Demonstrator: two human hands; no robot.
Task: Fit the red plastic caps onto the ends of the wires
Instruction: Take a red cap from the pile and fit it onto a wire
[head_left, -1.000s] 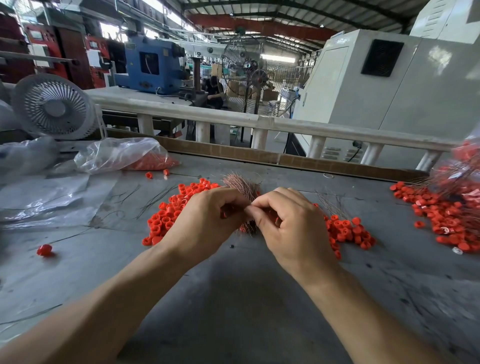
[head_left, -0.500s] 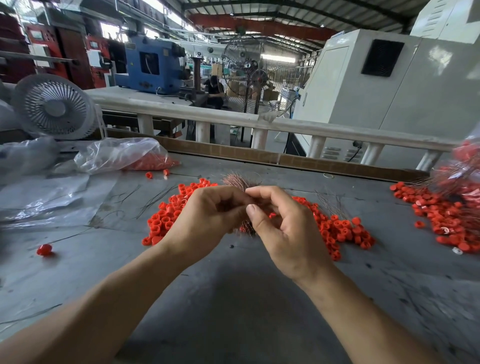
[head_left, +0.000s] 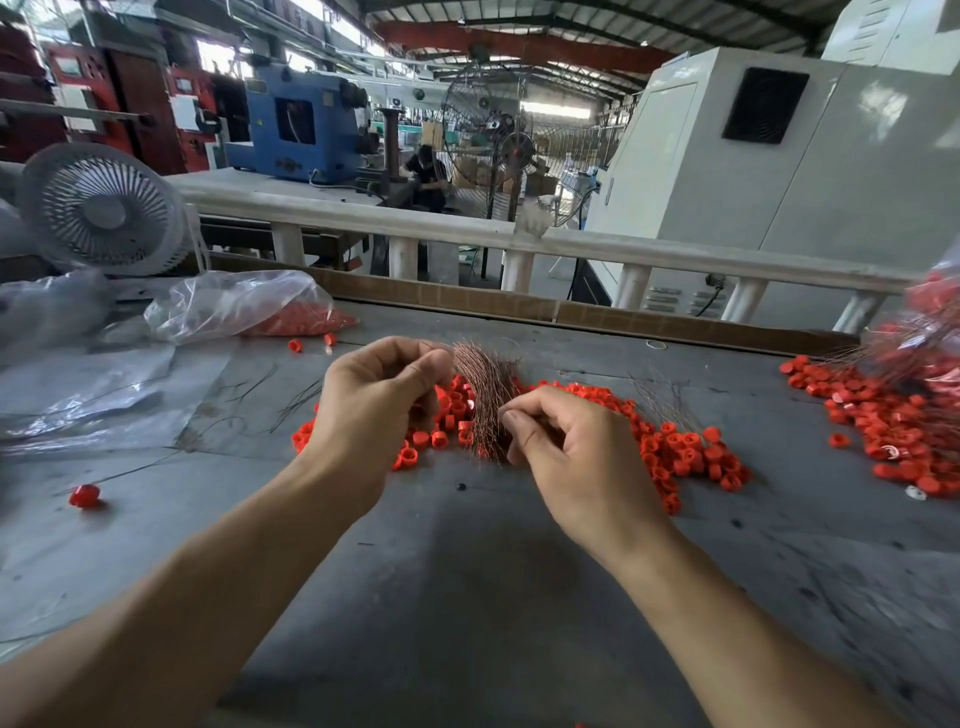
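A bundle of thin copper-coloured wires (head_left: 488, 395) stands up from the grey table (head_left: 467, 571), gripped at its top by my left hand (head_left: 379, 405). To the right of the bundle, my right hand (head_left: 566, 447) has its fingers curled and its fingertips pinch the wire ends low on the bundle. Several loose red plastic caps (head_left: 680, 452) lie in a pile behind and to the right of both hands. Whether a cap sits between my right fingers is hidden.
A second heap of red caps with capped wires (head_left: 893, 415) lies at the right edge. A clear bag of caps (head_left: 249, 312) and plastic sheets (head_left: 83, 384) sit at the left, with a white fan (head_left: 101, 208) behind. One stray cap (head_left: 84, 495) lies near left.
My hands have moved apart. The left hand rose along the bundle, and the right hand dropped lower and to the right, so the wire bundle now shows between them.
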